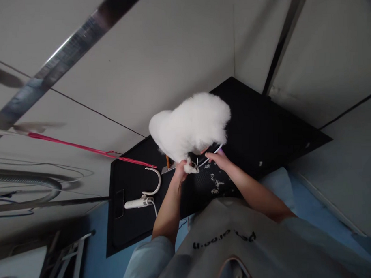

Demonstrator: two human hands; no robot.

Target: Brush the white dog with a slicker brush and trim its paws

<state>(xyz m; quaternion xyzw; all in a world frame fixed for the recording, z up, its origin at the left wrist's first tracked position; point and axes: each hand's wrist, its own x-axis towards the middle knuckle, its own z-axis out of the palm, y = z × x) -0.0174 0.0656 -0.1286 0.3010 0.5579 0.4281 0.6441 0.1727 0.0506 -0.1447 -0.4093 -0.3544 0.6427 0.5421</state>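
Observation:
A fluffy white dog (194, 122) stands on the black table (260, 120), seen from above. My left hand (181, 170) is closed round a small furry end, apparently a paw (191, 167), at the dog's near side. My right hand (220, 159) is just right of it, below the fur, with thumb and fingers bent. A thin white cord-like strip (214, 151) crosses by these fingers; what they grip is too dark to make out. White hair clippings (216, 182) lie on the table below my hands.
A pink strap (79, 148) runs from the left down to the table. Near it lie a curved white piece (158, 180) and a white corded device (139, 203). A metal bar (69, 54) crosses the upper left, with a grey hose (25, 180) below it.

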